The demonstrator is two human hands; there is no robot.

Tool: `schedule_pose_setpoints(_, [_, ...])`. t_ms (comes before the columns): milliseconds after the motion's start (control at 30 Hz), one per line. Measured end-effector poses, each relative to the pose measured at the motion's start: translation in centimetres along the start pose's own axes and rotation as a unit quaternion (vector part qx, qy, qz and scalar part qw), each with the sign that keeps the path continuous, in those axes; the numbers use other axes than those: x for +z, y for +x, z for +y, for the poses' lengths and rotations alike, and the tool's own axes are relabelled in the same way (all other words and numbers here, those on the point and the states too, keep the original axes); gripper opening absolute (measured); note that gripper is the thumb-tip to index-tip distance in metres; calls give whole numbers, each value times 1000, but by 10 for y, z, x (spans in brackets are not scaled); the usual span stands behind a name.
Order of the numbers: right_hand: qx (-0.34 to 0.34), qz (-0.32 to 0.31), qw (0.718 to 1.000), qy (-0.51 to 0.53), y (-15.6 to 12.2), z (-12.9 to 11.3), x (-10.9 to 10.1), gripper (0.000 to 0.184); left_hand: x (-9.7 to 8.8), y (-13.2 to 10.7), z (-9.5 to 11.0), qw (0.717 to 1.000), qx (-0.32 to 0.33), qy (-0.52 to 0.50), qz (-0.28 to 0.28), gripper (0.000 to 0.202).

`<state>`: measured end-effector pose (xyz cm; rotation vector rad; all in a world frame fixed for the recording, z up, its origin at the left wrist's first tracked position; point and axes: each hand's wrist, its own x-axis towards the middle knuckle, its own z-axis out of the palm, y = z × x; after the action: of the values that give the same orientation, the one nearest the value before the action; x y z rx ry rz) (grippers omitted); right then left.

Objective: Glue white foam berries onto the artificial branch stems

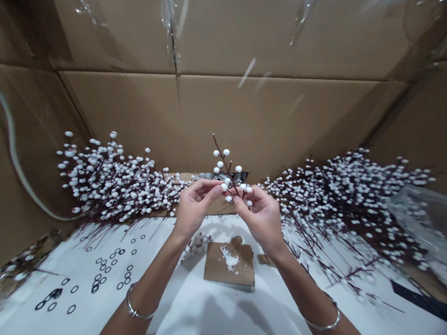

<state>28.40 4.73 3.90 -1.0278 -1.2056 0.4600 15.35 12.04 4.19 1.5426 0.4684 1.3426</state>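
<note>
Forearms (pixel 149 284) nearest, left hand (pixel 194 206) and right hand (pixel 264 217) pinch a berry sprig (pixel 227 181) between them.

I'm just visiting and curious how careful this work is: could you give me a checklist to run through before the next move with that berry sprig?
1. Right hand grips the berry sprig: ok, pinching its lower part.
2. Left hand on the sprig: ok, fingertips at a white berry.
3. That berry firmly attached: cannot tell, fingers hide the joint.
4. White paste nearby: ok, on the cardboard piece below the hands.
5. Paste still wet: cannot tell.
6. Black rings gathered together: not ok, scattered at left.
</note>
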Motion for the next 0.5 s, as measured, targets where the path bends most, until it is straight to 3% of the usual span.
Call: schedule_pose_setpoints(500, [20,8,1000,-16,0,-6,-3,16,5,-4,4,1000,1,-3,-4,16])
